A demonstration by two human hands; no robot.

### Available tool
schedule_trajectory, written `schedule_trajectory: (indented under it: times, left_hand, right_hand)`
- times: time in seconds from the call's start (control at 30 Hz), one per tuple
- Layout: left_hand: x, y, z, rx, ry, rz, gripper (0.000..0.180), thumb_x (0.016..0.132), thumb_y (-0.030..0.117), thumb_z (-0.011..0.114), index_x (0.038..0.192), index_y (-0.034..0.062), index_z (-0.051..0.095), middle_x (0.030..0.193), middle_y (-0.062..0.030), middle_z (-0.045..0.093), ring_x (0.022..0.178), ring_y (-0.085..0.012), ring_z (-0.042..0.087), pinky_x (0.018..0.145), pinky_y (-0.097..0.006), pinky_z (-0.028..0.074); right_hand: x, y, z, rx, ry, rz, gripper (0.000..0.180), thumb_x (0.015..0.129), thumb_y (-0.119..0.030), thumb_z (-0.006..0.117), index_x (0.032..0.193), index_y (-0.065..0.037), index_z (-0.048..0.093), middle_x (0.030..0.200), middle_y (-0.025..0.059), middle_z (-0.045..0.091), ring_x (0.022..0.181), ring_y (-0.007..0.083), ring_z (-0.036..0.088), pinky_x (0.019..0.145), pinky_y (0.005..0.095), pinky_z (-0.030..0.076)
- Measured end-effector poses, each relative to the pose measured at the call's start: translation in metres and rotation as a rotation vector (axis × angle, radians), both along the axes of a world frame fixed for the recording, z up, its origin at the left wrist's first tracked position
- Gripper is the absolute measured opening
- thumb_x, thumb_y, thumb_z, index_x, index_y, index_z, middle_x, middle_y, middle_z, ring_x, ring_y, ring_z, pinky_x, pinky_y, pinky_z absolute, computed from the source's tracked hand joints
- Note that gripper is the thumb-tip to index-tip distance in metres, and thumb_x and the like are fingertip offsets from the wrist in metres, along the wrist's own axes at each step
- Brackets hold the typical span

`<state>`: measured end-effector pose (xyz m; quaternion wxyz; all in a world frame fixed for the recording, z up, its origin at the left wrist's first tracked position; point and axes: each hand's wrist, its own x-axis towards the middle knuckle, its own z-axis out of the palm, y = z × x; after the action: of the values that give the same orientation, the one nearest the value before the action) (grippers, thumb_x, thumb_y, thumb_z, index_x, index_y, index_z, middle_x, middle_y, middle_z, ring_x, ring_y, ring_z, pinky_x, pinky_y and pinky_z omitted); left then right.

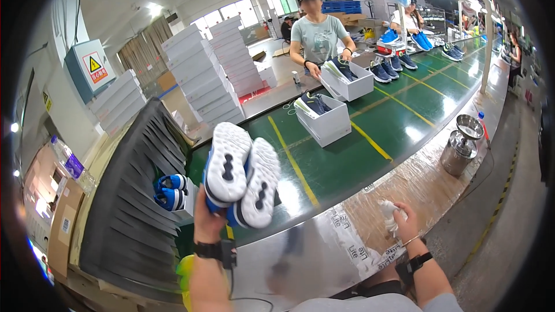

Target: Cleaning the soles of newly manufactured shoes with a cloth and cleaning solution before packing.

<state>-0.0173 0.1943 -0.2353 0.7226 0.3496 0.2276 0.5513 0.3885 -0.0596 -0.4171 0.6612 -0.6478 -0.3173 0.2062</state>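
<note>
My left hand [208, 218] is closed around a pair of blue sneakers [241, 176], lifted above the near left end of the green conveyor belt [300, 180]. Their white soles with dark inserts face me, and the uppers are mostly hidden behind them. In my right hand [407, 223] is a crumpled white cloth [388, 212], pinched over the film-covered worktop [352, 240] on the near side. Beyond the left hand, another pair of blue sneakers [171, 192] lies in a white box by the dark strip curtain [130, 208].
Open white shoeboxes [326, 130] with dark sneakers stand on the belt. A person in a grey-green shirt [319, 37] handles one across from me. A metal canister [458, 153] stands on the worktop at right. Stacked white boxes [199, 72] rise behind the belt.
</note>
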Motion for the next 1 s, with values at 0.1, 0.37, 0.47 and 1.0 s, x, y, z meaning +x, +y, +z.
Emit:
schedule_trajectory:
  times: [0.1, 0.37, 0.47, 1.0]
  left_hand:
    - [-0.007, 0.054, 0.026, 0.083, 0.091, -0.017, 0.049, 0.086, 0.032, 0.062, 0.125, 0.0048, 0.050, 0.121, -0.0114, 0.057, 0.112, -0.0248, 0.054, 0.099, -0.041, 0.042]
    - [0.027, 0.174, 0.049, -0.190, 0.312, 0.179, 0.053, 0.084, 0.033, 0.065, 0.123, 0.0024, 0.047, 0.121, -0.0121, 0.050, 0.110, -0.0352, 0.052, 0.088, -0.061, 0.043]
    - [0.039, 0.206, 0.034, -0.247, 0.317, 0.156, 0.059, 0.083, 0.034, 0.065, 0.124, -0.0013, 0.043, 0.127, -0.0151, 0.046, 0.113, -0.0362, 0.050, 0.089, -0.060, 0.043]
    - [0.085, 0.197, -0.072, 1.005, 1.256, 0.843, 0.031, 0.070, 0.021, 0.070, 0.096, 0.0059, 0.066, 0.117, -0.0208, 0.054, 0.118, -0.0408, 0.042, 0.100, -0.047, 0.033]
  right_hand:
    - [-0.003, -0.011, -0.022, -0.007, 0.037, -0.100, 0.024, 0.084, -0.008, 0.057, 0.107, 0.000, 0.059, 0.101, 0.0083, 0.060, 0.094, 0.0154, 0.056, 0.083, 0.0294, 0.044]
    - [-0.019, -0.013, -0.010, -0.049, -0.077, -0.088, 0.032, 0.084, -0.012, 0.058, 0.113, 0.001, 0.054, 0.103, 0.0101, 0.059, 0.095, 0.0176, 0.055, 0.085, 0.0304, 0.043]
    - [-0.016, -0.015, -0.016, -0.072, -0.126, -0.127, 0.032, 0.083, -0.012, 0.059, 0.112, 0.001, 0.055, 0.102, 0.0111, 0.059, 0.095, 0.0183, 0.055, 0.084, 0.0307, 0.043]
    - [-0.023, -0.008, -0.018, -0.084, -0.112, -0.128, 0.030, 0.086, -0.013, 0.058, 0.114, -0.001, 0.053, 0.098, 0.0070, 0.060, 0.089, 0.0138, 0.056, 0.079, 0.0280, 0.046]
